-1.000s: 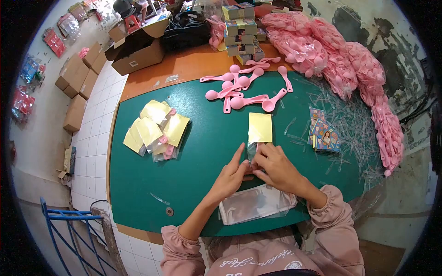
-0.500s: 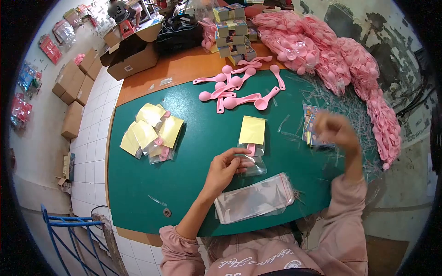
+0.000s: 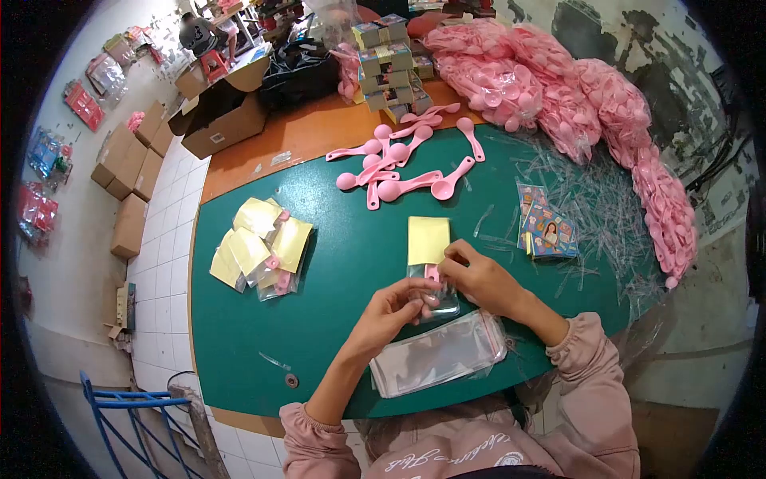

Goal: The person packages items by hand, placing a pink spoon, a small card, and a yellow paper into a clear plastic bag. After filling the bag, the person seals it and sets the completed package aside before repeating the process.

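In front of me a clear plastic bag (image 3: 448,306) lies on the green table, with a yellow card (image 3: 428,240) and a pink measuring spoon (image 3: 432,273) inside. My left hand (image 3: 396,310) pinches the bag's near end, by the spoon handle. My right hand (image 3: 484,279) is curled at the bag's right edge, thumb and fingers closed on the plastic; its fingertips are partly hidden. Just below my hands is a stack of flat clear bags (image 3: 435,357). To the left lies a pile of filled bags (image 3: 255,247) with yellow cards and pink spoons.
Loose pink spoons (image 3: 409,185) lie at the table's far side. Printed cards (image 3: 552,231) and clear plastic strips (image 3: 594,215) are to the right. Big bags of pink spoons (image 3: 550,96) line the back right. Stacked card bundles (image 3: 386,68) and an open carton (image 3: 219,124) stand behind.
My right hand has come left from above the printed cards to the bag's right edge. My left hand stays at the bag's near end. The view has shifted slightly.
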{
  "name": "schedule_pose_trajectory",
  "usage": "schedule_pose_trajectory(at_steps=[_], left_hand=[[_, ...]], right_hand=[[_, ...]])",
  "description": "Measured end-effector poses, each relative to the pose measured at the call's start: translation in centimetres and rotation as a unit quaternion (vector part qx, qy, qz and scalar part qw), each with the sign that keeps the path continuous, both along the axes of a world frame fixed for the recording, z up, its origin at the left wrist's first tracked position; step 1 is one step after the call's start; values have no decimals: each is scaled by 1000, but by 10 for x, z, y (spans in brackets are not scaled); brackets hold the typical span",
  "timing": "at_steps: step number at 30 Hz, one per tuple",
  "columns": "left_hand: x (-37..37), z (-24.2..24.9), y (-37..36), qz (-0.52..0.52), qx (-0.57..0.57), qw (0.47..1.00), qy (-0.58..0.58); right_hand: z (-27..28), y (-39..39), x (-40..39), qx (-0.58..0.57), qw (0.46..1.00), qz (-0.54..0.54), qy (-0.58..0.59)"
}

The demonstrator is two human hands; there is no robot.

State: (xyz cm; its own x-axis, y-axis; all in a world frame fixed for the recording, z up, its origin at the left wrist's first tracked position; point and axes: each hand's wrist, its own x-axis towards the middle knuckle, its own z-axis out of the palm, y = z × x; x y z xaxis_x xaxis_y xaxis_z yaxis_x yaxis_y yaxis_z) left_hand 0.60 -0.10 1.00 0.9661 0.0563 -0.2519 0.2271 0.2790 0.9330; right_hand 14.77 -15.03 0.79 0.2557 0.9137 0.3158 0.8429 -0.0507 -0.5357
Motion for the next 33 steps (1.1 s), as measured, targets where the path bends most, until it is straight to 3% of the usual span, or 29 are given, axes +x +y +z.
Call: schedule_pose_trajectory(at_steps=[2,5,7,8,9,11,20,23,25,26,28,33], left_hand=[[1,7,2,-33,-1,999,15],[-3,14,3,-26,-106,994,8],[-4,16,7,69,-20,997,25],[-3,7,9,91,146,985,2],[-3,5,8,92,147,985,3],[-1,4,4,37,413,905,-98],[4,1,1,98,396,910,-69],[5,0,-1,86,350,932,-38],[7,-6,-4,99,320,941,-42],[7,-5,-5,99,319,942,-41],[9,-2,-8,109,338,935,-17],[12,-10,-9,148,273,950,36]], right_hand=[[2,1,1,30,999,-5,16],[-1,-1,-3,54,998,-24,23],[2,-3,-3,69,996,-21,50],[-1,-4,-4,69,996,-22,53],[-4,-3,-3,83,995,-17,54],[-5,-1,-2,96,994,-7,55],[12,-9,-2,30,993,13,114],[6,-12,0,6,977,-41,211],[-7,-13,1,-3,927,-78,366],[-7,-12,0,-4,927,-79,366],[-7,-9,-1,-19,800,-101,590],[-9,-4,-8,10,809,-141,570]])
